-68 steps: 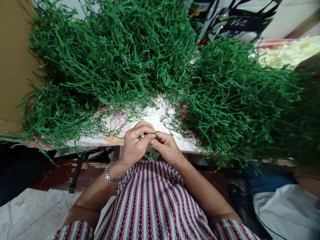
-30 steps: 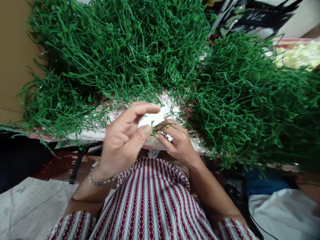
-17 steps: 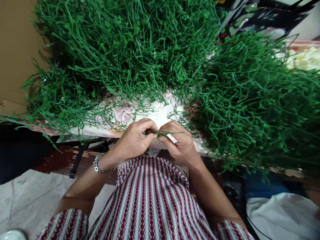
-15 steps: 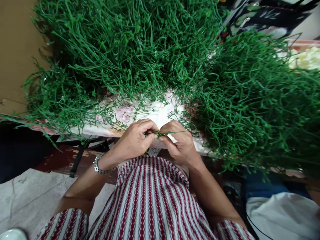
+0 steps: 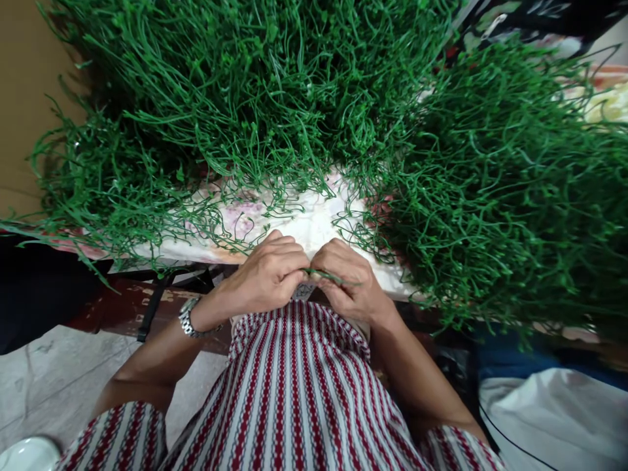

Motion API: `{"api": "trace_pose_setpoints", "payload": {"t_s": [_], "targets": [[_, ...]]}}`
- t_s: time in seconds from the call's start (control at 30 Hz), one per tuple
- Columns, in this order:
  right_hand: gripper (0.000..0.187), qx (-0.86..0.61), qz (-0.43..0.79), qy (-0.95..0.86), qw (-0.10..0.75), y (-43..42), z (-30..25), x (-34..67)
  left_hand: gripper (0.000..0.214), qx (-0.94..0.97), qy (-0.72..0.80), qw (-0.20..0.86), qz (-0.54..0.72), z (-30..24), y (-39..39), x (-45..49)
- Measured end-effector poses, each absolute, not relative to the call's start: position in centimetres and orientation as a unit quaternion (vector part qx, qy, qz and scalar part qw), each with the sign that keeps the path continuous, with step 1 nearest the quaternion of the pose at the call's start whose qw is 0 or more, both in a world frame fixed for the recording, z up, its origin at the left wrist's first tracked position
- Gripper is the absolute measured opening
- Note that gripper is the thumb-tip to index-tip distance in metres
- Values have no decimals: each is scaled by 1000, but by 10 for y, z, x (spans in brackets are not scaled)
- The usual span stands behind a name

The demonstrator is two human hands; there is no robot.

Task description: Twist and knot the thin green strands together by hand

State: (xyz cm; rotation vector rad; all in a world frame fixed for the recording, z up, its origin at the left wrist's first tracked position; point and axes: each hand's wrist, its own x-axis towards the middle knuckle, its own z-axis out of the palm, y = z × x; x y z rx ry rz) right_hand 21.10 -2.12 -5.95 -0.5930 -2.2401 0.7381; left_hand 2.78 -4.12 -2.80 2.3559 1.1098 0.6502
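Observation:
My left hand [image 5: 267, 278] and my right hand [image 5: 348, 281] meet at the near edge of the table [image 5: 294, 229], fingers curled. Between their fingertips they pinch a thin green stem [image 5: 326, 276] that runs across from one hand to the other. A metal watch [image 5: 189, 318] sits on my left wrist. A large heap of green stems [image 5: 235, 98] fills the table's back and left. A second heap [image 5: 495, 190] covers the right side.
The table top shows a pale flowered cloth between the heaps. A brown cardboard wall [image 5: 19, 104] stands at the left. White fabric [image 5: 554, 418] lies low at the right, a white dish [image 5: 27, 454] at the bottom left, and pale yellow pieces [image 5: 606, 104] at the far right.
A second ago my left hand was raised and open-fingered; it has come down and closed on the stem beside the right hand. Both hands now sit slightly nearer my body.

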Motion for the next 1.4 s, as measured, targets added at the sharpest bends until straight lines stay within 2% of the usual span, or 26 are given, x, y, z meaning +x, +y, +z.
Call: {"api": "trace_pose_setpoints", "payload": {"t_s": [0.2, 0.4, 0.63, 0.87, 0.97, 1.17, 1.4], "targets": [[23, -164, 297, -897, 282, -18, -59, 211, 24, 909, 317, 199, 185, -27, -38, 19], [22, -113, 322, -914, 218, -16, -55, 213, 24, 933, 238, 235, 134, -26, -37, 15], [18, -59, 357, -915, 177, -13, -50, 211, 25, 929, 205, 279, 133, -21, -38, 17], [20, -63, 353, -928, 98, -8, -44, 224, 26, 926, 214, 294, 102, -17, -37, 3], [17, -144, 342, -916, 148, -7, -39, 235, 25, 892, 265, 324, 170, -15, -34, -10], [11, -306, 314, -815, 380, -14, -39, 214, 12, 764, 383, 397, 333, -18, -31, 0], [14, -303, 386, -756, 434, -27, -59, 182, 7, 709, 502, 310, 385, -31, -43, 20]]}}
